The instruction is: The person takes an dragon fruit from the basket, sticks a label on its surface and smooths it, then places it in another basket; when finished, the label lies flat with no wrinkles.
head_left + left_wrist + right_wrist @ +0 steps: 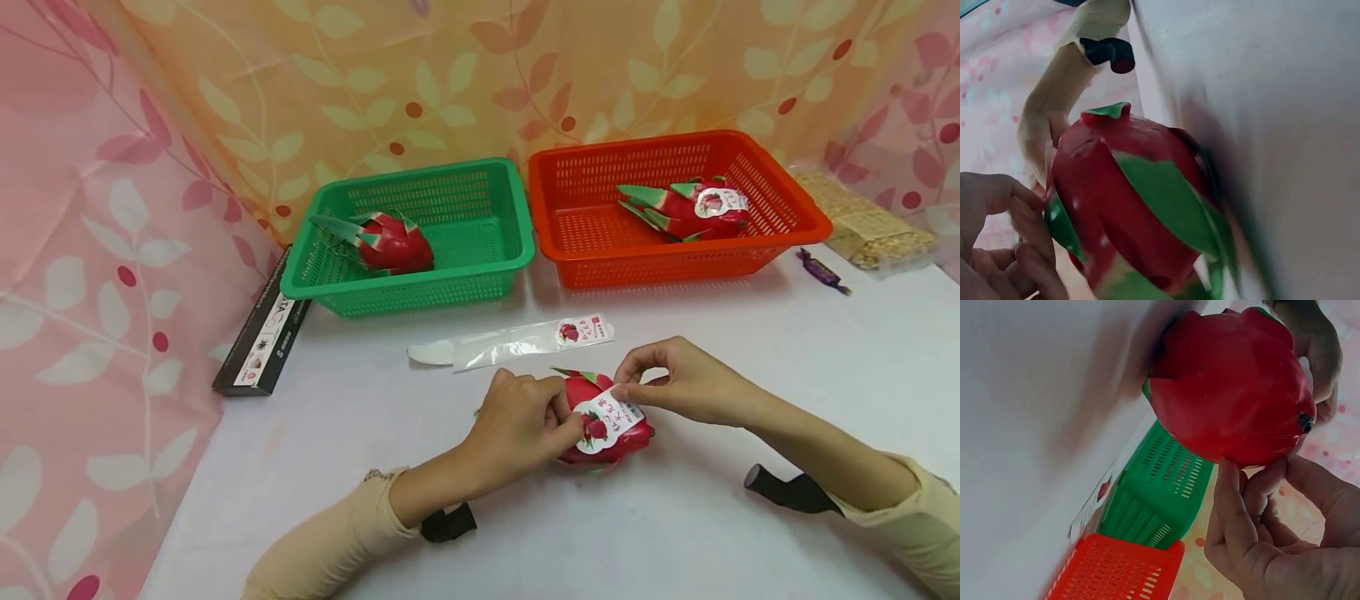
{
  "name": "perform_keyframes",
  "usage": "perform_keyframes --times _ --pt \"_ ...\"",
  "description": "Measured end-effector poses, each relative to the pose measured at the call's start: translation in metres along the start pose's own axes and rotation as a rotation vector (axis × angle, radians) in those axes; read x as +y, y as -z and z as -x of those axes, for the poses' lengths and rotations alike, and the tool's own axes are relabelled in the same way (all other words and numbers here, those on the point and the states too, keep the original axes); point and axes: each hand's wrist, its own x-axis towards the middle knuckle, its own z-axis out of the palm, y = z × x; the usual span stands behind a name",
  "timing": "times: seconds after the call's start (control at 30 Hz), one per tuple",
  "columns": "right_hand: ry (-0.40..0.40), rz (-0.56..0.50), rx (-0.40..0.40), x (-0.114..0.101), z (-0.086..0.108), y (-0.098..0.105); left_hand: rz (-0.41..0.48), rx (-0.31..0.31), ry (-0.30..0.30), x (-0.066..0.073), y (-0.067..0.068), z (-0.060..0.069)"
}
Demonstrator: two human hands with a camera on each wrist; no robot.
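A red dragon fruit (632, 439) with green-tipped scales lies on the white table between both hands. Across its upper side is a white label (609, 417) with a fruit picture and red writing. My left hand (521, 421) has its fingers curled, thumb and forefinger pinching at the label's left end. At the label's upper right end, my right hand (690, 383) pinches with thumb and forefinger. In the left wrist view the fruit (1122, 200) hides part of the hands' contact. The right wrist view shows my right fingertips (1229, 472) against the fruit's edge.
Behind stand a green basket (408, 287) with an unlabelled dragon fruit (397, 243) and a red basket (660, 271) with a labelled one (693, 212). A clear strip with another label (525, 340) lies before them. A black box (258, 342), purple wrapped candy (823, 271) and a clear bag (870, 221) lie at the sides.
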Motion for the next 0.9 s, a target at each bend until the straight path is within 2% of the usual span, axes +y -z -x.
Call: perform_keyframes --times 0.1,0.13,0.2,0.27,0.37,0.43,0.5,0.57,0.67,0.77,0.9 --pt "0.017 -0.008 0.013 0.002 -0.001 -0.001 0.031 0.005 0.019 -0.003 -0.001 0.001" --pt "0.032 -0.021 0.027 0.003 -0.001 -0.001 0.03 0.021 0.005 -0.003 -0.001 0.001" --pt "0.088 -0.027 0.067 0.004 -0.001 -0.003 -0.015 0.066 -0.069 -0.003 -0.003 0.003" --pt "0.193 -0.02 0.095 0.006 -0.001 -0.004 -0.065 0.118 -0.171 -0.002 -0.005 0.006" --pt "0.407 0.052 0.107 0.008 0.001 -0.008 -0.135 0.173 -0.307 -0.001 -0.008 0.009" --pt "0.523 0.084 0.08 0.009 0.0 -0.011 -0.175 0.188 -0.333 0.0 -0.009 0.01" --pt "0.584 0.091 0.047 0.011 -0.001 -0.013 -0.196 0.185 -0.323 -0.001 -0.01 0.01" --pt "0.579 0.055 0.001 0.016 -0.003 -0.011 -0.198 0.177 -0.293 -0.003 -0.011 0.012" --pt "0.527 -0.047 -0.094 0.024 -0.007 -0.005 -0.179 0.173 -0.256 -0.007 -0.012 0.014" --pt "0.458 -0.172 -0.195 0.035 -0.011 0.002 -0.152 0.174 -0.245 -0.01 -0.013 0.016" --pt "0.391 -0.275 -0.275 0.05 -0.019 0.01 -0.134 0.174 -0.239 -0.011 -0.013 0.017"
